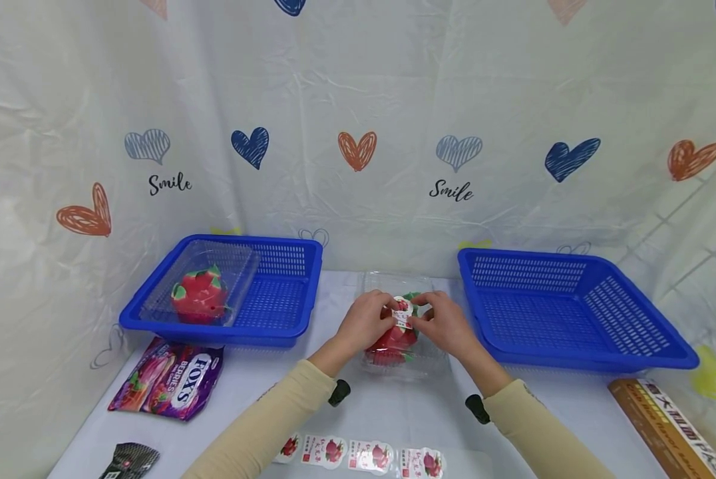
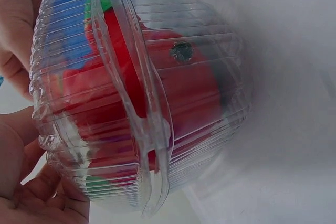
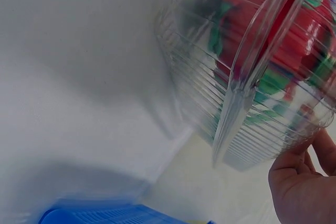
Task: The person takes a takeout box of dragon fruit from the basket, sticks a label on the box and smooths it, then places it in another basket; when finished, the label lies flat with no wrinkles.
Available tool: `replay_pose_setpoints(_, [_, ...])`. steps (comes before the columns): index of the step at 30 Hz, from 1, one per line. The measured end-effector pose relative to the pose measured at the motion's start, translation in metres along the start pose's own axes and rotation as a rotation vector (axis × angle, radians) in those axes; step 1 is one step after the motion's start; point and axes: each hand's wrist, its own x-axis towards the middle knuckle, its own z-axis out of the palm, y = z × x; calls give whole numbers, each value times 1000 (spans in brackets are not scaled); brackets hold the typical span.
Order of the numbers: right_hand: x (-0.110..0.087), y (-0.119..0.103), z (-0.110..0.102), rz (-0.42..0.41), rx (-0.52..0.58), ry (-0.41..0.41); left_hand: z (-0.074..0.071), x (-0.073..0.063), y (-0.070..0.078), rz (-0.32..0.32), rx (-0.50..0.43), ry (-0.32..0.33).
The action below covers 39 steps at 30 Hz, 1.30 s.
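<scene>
A clear plastic clamshell box stands on the table between the two baskets, its lid down over a red toy dragon fruit with green tips. Over the lid, a white label sticker with a dragon fruit print is pinched at its left side by the left hand and at its right side by the right hand. In the left wrist view the left hand is close to the ribbed lid. The right wrist view shows the right hand at the lid's edge; the sticker is hidden there.
A blue basket at left holds another boxed dragon fruit. The right blue basket stands opposite. Label stickers lie on a sheet in front. A purple candy bag, a black packet and a brown box lie around.
</scene>
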Motion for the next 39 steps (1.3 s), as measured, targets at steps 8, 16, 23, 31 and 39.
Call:
replay_pose_setpoints(8, [0, -1, 1, -39, -28, -14, 1, -1, 1, 1, 34, 1])
replay_pose_setpoints(16, [1, -2, 0, -49, -54, -21, 2, 1, 4, 38, 104, 7])
replay_pose_setpoints(23, [0, -2, -6, -70, -29, -84, -1, 1, 5, 33, 78, -24])
replay_pose_setpoints(31, [0, -1, -8, -76, 5, -75, -8, 3, 3, -5, 13, -61])
replay_pose_setpoints(39, [0, 1, -7, -118, -26, -56, -13, 6, -1, 115, 307, -77])
